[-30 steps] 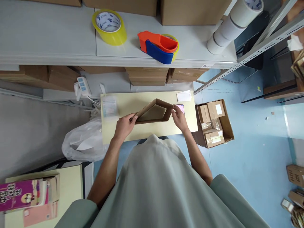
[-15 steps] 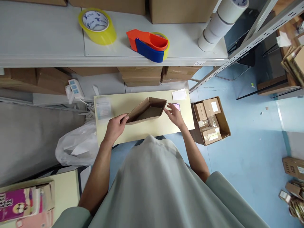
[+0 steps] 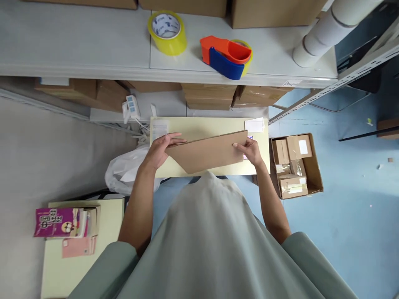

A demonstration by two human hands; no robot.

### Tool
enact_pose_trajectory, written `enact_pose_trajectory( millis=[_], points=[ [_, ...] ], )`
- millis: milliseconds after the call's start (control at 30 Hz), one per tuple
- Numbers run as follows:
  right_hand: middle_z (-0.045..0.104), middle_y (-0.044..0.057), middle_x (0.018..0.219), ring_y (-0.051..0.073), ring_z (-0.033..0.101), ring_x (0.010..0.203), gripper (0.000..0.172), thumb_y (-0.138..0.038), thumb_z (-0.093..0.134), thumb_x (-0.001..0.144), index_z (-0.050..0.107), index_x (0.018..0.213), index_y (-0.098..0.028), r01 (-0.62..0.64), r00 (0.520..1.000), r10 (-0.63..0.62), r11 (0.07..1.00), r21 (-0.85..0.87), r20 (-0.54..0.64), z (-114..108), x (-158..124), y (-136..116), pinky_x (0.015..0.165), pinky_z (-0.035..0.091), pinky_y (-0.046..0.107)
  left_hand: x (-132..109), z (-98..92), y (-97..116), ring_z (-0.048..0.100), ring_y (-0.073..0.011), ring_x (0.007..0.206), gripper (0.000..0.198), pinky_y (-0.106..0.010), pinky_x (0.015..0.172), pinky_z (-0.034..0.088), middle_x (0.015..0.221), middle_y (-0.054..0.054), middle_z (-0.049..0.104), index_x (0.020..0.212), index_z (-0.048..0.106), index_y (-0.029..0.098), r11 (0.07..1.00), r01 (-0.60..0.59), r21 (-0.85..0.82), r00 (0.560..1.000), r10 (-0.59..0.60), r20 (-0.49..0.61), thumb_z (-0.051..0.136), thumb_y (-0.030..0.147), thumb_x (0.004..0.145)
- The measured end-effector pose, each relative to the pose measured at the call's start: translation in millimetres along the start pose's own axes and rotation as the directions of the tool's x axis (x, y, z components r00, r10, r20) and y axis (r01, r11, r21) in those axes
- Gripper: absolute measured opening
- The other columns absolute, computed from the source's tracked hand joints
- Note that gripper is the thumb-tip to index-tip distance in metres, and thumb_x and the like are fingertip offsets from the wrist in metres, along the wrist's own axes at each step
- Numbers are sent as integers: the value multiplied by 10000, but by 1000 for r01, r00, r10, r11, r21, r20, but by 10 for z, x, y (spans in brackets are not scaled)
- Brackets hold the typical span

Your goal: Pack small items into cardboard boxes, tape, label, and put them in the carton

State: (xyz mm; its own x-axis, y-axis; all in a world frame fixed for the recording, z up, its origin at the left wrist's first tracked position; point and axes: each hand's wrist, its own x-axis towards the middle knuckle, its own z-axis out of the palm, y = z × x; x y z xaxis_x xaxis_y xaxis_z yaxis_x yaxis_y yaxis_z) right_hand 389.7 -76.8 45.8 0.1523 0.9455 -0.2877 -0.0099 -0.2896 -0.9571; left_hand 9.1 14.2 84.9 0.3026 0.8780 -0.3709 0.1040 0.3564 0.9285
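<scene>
left hand: clamped on left end of flat cardboard box
right hand: pinching box's right edge
box: held over bench middle, lower corner past near edge
bench room: far strip bare; white card at far right corner
shelf: tape roll, dispenser near front edge
</scene>
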Motion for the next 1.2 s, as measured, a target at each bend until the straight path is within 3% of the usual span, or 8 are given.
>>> enact_pose_trajectory(
  millis=[133,233,367,733,1000,1200],
  points=[
    [831,69,1053,283,770,988,475,-602,931,751,772,973,-213,-24,995,28,999,47,-99,55,-68,26,893,642,429,-1,95,-103,743,-379,1235,893,-525,1088,581,1242,-175,805,1429,700,170,1000,1,-18,999,-1,-37,881,701,735],
    [835,76,1112,289,771,1036,502,-625,920,765,777,1023,-220,-22,989,33,997,75,-145,76,-102,35,921,640,438,-3,151,-204,741,-363,1238,797,-508,1105,576,1254,-155,807,1337,733,168,998,54,-38,998,-55,-27,963,568,687],
    [837,86,1153,303,772,1071,523,-637,921,769,770,1052,-225,-16,981,36,994,107,-192,90,-103,28,948,634,450,-5,216,-277,725,-371,1256,712,-526,1119,565,1257,-151,811,1197,757,159,992,110,-55,992,-113,-54,982,573,663],
    [820,91,1258,332,746,1198,608,-628,967,721,755,1140,-241,10,998,-5,997,70,-69,-2,-78,-47,1082,605,531,17,258,-214,704,-386,1305,787,-525,1167,537,1251,-147,816,1215,753,156,998,62,-8,996,-62,-69,979,634,633],
    [819,98,1222,323,748,1149,563,-595,958,751,733,1125,-240,50,996,-50,999,-7,-73,-52,-116,30,1066,599,532,-38,291,-125,707,-390,1294,760,-542,1165,539,1251,-142,816,1211,758,156,998,46,35,998,-44,-53,952,657,673],
    [785,104,1262,319,711,1209,580,-608,923,789,696,1189,-252,112,992,-116,991,-76,-49,-52,-169,31,1114,569,534,-49,291,-156,654,-382,1381,766,-556,1201,508,1405,-141,750,1324,686,185,997,2,75,999,2,-45,943,575,717]
  ],
)
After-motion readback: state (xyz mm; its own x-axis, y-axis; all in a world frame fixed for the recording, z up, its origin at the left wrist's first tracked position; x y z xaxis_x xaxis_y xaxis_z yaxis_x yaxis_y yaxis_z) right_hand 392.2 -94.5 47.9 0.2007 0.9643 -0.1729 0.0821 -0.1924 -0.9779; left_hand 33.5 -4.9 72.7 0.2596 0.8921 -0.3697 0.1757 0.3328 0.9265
